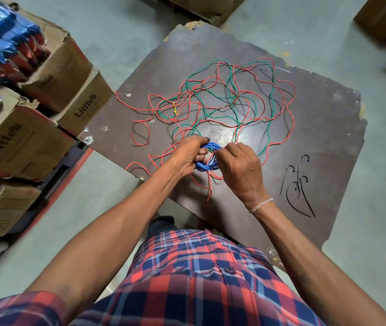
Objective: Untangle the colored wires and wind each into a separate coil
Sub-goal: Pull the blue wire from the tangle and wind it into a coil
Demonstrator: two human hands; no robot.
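From the head camera, both hands meet over the near part of a dark brown board (pixel 316 137), and the blue coil (pixel 207 158) sits directly between them. The left hand (pixel 187 156) grips the coil's left side, its fingers curled around the bundled loops with the knuckles turned up. The right hand (pixel 241 164) closes on the coil's right side, fingers bent in toward the blue strands; whether it pinches a single strand or the whole bundle cannot be told, since the fingertips are hidden behind the hand.

Beyond the hands, further from the person, the red wire (pixel 290 95) and the green wire (pixel 269 114) lie spread on the board in a loose tangle, crossing each other many times. Loops of red wire run under both hands and trail out toward the person just below the coil. A red end reaches off to the left of the left hand, near the board's edge. A small yellow tie (pixel 174 108) sits in the tangle, beyond and slightly left of the left hand.

To the right of the right hand, apart from the tangle, several black cable ties (pixel 299 184) lie loose on the board.

Well off to the left of the left arm, cardboard boxes (pixel 22 142) are stacked on the floor.
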